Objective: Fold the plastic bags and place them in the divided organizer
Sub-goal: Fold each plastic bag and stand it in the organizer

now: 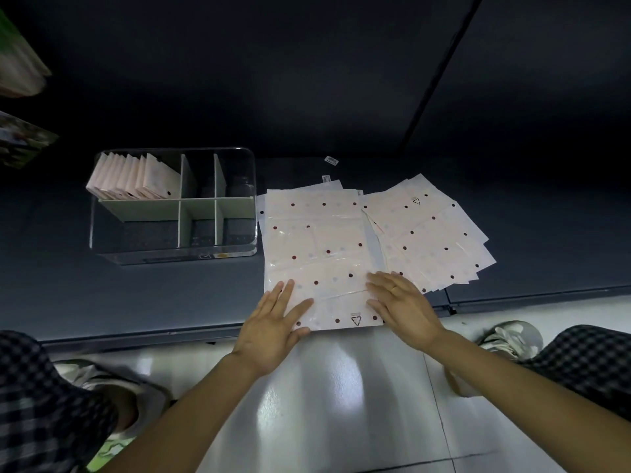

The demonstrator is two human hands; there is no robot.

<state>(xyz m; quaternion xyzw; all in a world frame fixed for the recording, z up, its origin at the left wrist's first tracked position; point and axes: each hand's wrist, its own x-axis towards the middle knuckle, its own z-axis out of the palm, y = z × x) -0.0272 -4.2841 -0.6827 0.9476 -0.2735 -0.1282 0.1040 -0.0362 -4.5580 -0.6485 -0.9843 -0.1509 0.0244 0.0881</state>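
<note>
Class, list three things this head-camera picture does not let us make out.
1. Head view: the number of folded bags in the organizer; they overlap.
2. The label text: too small.
3. The shoes: partly hidden by legs.

Dark shelf [205, 302]; glossy floor [341, 387]; sneakers [512, 336].

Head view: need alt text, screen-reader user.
Both hands, left hand and right hand, press flat on a pink polka-dot plastic bag spread on a dark surface. A fanned pile of bags lies right of it; left, a clear divided organizer holds folded bags in its far-left compartment.
</note>
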